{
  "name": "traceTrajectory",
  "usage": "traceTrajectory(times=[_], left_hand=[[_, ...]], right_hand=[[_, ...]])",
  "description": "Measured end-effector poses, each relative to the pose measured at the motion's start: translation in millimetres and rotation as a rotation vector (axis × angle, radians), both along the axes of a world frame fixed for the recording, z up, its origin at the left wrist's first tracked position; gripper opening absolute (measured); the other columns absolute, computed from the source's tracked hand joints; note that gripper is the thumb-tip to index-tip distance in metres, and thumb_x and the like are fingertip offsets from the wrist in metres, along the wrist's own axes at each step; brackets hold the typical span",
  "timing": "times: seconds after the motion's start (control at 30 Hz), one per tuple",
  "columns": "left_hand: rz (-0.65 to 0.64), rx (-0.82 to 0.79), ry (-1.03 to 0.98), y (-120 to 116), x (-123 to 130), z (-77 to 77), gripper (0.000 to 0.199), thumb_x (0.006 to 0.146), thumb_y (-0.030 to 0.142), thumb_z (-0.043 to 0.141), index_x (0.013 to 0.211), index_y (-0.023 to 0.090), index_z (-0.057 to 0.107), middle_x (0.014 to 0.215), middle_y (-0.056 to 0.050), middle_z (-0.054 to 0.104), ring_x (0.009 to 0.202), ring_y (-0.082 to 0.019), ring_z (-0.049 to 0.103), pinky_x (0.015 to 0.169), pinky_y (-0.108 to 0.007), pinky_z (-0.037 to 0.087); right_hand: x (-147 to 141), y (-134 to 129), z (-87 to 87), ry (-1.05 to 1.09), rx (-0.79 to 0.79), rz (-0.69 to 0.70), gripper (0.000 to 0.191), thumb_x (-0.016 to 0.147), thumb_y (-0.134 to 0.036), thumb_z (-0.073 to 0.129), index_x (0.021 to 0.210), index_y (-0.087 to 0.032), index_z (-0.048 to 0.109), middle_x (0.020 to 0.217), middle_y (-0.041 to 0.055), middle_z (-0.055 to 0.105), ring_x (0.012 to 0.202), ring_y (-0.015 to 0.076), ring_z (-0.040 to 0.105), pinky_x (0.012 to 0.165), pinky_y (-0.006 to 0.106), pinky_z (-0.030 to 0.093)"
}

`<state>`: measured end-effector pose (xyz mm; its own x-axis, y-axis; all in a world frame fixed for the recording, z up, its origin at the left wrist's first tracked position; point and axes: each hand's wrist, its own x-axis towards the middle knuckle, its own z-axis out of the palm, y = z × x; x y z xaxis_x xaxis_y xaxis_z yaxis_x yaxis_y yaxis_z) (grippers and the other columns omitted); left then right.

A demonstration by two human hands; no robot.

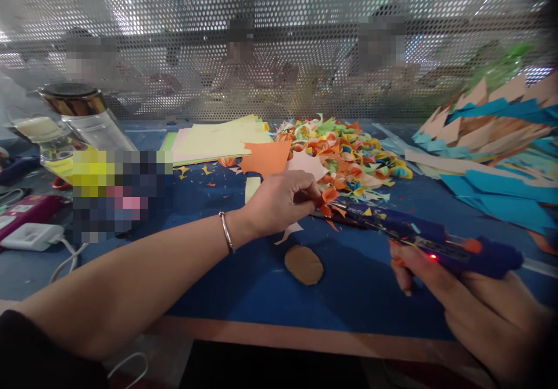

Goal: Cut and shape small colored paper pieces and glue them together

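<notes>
My right hand (453, 296) is wrapped round a dark blue glue gun (405, 229) with a small red light on its side. Its nozzle points left, towards my left hand (283, 200). Between the thumb and fingertips of my left hand is an orange paper piece (329, 200), close to the nozzle; whether they touch I cannot tell. Below, on the blue table (244, 290), lies a round brown cardboard disc (304, 264). Behind the left hand are an orange paper sheet (265, 157) and a pale pink paper scrap (307, 163).
Many small coloured paper pieces (349, 150) are heaped beyond my hands. A stack of coloured paper (213, 139) lies left of them. Bottles (87, 121) and a white charger (30, 236) stand at left. Blue paper shapes (501, 197) lie right. A perforated metal screen (296, 86) rises behind.
</notes>
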<state>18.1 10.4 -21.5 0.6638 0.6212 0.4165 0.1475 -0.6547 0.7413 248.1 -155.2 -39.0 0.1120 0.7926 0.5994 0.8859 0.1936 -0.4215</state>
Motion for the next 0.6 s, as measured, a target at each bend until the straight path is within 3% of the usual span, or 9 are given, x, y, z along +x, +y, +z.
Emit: traceTrajectory(times=[0.17, 0.37, 0.5, 0.6], left_hand=[[-0.030, 0.011, -0.010, 0, 0, -0.6, 0.008, 0.081, 0.014, 0.060, 0.081, 0.020, 0.065, 0.091, -0.005, 0.074, 0.081, -0.012, 0.069, 0.078, -0.027, 0.060], [-0.032, 0.012, 0.006, 0, 1, -0.5, 0.007, 0.081, 0.013, 0.061, 0.082, 0.019, 0.065, 0.092, -0.005, 0.074, 0.081, -0.013, 0.069, 0.078, -0.028, 0.061], [-0.032, 0.012, 0.015, 1, 0, -0.2, 0.008, 0.081, 0.013, 0.061, 0.082, 0.019, 0.065, 0.092, -0.005, 0.075, 0.082, -0.013, 0.070, 0.079, -0.028, 0.061], [-0.035, 0.018, 0.020, 1, 0, -0.6, 0.008, 0.081, 0.013, 0.061, 0.082, 0.019, 0.065, 0.092, -0.005, 0.075, 0.082, -0.013, 0.070, 0.080, -0.027, 0.061]], right_hand=[[-5, 3, 9.1, -0.046, 0.028, 0.169, 0.051, 0.103, -0.048, 0.050, 0.055, -0.033, 0.063, 0.054, 0.0018, 0.068, 0.047, 0.0213, 0.067, 0.046, 0.031, 0.058], [-8, 4, 12.5, -0.049, 0.008, 0.160, 0.057, 0.103, -0.055, 0.048, 0.052, -0.033, 0.060, 0.047, 0.0016, 0.063, 0.040, 0.0209, 0.060, 0.039, 0.031, 0.052], [-5, 4, 7.1, -0.065, 0.008, 0.127, 0.059, 0.102, -0.059, 0.046, 0.052, -0.034, 0.062, 0.050, 0.0028, 0.066, 0.043, 0.0227, 0.063, 0.040, 0.033, 0.054], [-1, 3, 0.3, -0.068, 0.031, 0.139, 0.052, 0.102, -0.053, 0.053, 0.055, -0.032, 0.064, 0.055, 0.0016, 0.070, 0.047, 0.0225, 0.068, 0.043, 0.032, 0.056]])
